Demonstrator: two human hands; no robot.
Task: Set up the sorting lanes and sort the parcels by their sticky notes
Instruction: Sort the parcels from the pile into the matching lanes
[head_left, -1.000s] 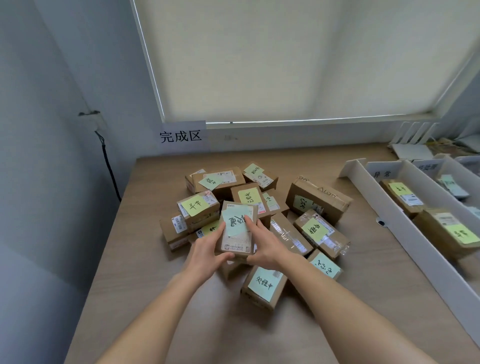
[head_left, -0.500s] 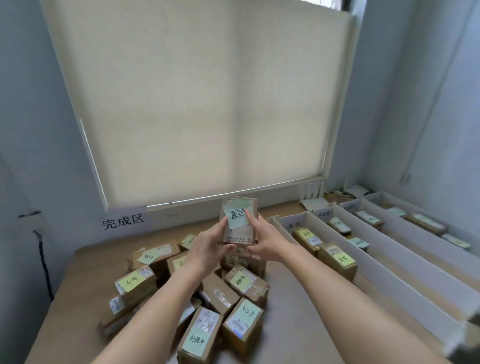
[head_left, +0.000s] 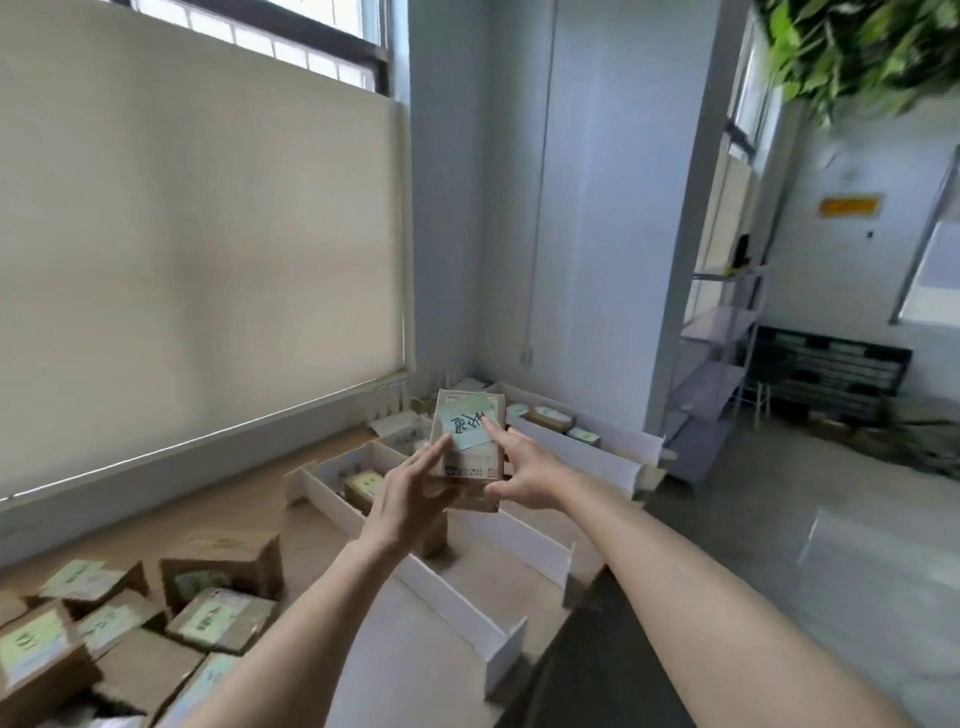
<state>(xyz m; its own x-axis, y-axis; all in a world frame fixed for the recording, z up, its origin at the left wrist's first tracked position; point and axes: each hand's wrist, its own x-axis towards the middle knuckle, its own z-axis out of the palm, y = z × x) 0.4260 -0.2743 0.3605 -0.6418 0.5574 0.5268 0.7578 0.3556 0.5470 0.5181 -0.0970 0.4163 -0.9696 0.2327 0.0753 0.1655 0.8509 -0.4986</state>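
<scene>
Parcel (head_left: 470, 435) now over lanes (head_left: 524, 535), between hands.

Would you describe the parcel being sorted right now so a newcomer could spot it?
Look above the white divider lanes at the table's right end. There, both hands raise one small brown parcel. Unlike the parcels lying flat, it is held up, its green sticky note facing the camera.

you face a pale roller blind (head_left: 197, 270) lowered over the window (head_left: 291, 36), daylight glowing through it. to your right stand a white wall (head_left: 597, 208), a metal shelf rack (head_left: 722, 364), grey floor (head_left: 831, 519) and blurred green leaves (head_left: 852, 47) overhead.
</scene>
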